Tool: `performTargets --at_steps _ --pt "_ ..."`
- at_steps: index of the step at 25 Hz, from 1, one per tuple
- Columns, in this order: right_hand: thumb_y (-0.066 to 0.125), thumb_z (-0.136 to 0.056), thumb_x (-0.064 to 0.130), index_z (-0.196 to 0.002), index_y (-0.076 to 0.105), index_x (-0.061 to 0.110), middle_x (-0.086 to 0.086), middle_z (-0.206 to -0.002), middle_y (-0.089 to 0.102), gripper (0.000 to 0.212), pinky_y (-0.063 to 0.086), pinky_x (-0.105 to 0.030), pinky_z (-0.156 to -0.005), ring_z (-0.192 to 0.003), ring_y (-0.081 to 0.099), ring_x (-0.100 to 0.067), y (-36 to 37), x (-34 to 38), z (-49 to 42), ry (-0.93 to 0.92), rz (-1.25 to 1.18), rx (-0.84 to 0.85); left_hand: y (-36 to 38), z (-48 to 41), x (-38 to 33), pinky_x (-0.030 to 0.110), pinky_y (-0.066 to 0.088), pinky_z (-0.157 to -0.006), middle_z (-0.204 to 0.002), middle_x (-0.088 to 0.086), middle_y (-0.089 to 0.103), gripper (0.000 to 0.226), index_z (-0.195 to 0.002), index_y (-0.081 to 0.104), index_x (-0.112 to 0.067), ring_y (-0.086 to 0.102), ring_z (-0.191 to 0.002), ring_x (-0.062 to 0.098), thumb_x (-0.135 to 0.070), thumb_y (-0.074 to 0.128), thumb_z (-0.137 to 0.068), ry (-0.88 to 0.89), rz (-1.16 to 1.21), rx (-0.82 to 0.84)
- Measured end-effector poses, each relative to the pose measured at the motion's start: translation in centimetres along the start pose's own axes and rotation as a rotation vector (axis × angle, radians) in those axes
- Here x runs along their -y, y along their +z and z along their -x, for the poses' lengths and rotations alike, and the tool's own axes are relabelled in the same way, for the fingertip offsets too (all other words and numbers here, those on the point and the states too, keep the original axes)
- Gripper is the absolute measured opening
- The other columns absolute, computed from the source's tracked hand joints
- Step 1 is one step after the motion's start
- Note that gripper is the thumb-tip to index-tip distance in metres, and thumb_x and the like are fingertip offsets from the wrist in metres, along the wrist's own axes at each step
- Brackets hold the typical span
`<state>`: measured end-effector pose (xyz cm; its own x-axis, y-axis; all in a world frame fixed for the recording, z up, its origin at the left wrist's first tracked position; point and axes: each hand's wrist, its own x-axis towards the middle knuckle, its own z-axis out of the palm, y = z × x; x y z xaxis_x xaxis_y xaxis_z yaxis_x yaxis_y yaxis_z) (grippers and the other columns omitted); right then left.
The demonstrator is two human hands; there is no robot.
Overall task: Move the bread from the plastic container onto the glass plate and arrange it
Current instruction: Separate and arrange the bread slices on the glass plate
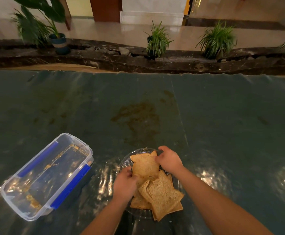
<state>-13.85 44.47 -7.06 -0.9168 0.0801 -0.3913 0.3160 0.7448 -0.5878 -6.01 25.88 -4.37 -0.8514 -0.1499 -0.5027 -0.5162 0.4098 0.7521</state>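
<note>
— While sliced bread sits piled on the glass plate at the near edge of the table, where are both hands?

— Over the plate, on one slice at the far side: left hand gripping its near-left corner with fingers curled in, right hand pinching the far-right edge with fingers bent narrow.

— And the other slices?

— Overlapping toward the near rim, one corner poking past it.

— And the plastic container?

— Just left of the plate, apart from it, lid off, blue clips on its long sides, only crumbs inside.

— Anything else?

— Brown stains on the dark green cover; potted plants along a stone ledge beyond.
</note>
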Motion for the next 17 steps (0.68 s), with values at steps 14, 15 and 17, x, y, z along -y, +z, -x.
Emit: performTargets --at_steps 14,15,17 --pt "0.066 -0.074 0.064 -0.113 0.058 0.029 0.014 -0.089 0.061 0.053 0.043 -0.026 -0.066 -0.081 0.058 -0.010 0.8 -4.2 10.0 0.112 0.077 -0.033 0.3 3.3 3.1 0.018 0.043 -0.053 -0.075 -0.007 0.071 0.023 -0.102 0.065 -0.026 0.063 -0.068 0.000 -0.010 0.058 -0.087 0.000 -0.157 0.017" --pt "0.068 -0.073 0.062 -0.113 0.057 0.029 0.015 -0.087 0.059 0.053 0.043 -0.026 -0.065 -0.080 0.057 -0.009 0.9 -4.0 9.9 0.113 0.078 -0.041 0.3 3.4 3.2 0.019 0.043 -0.054 -0.077 -0.007 0.071 0.023 -0.103 0.064 -0.026 0.063 -0.071 0.001 -0.011 0.059 -0.087 0.000 -0.156 0.026" --pt "0.071 -0.073 0.057 -0.114 0.056 0.028 0.015 -0.088 0.058 0.053 0.043 -0.026 -0.067 -0.081 0.056 -0.008 0.9 -3.9 9.8 0.113 0.056 -0.053 0.1 3.5 3.2 0.020 0.043 -0.056 -0.081 -0.007 0.070 0.024 -0.104 0.062 -0.027 0.063 -0.074 0.002 -0.011 0.059 -0.086 0.001 -0.163 0.022"
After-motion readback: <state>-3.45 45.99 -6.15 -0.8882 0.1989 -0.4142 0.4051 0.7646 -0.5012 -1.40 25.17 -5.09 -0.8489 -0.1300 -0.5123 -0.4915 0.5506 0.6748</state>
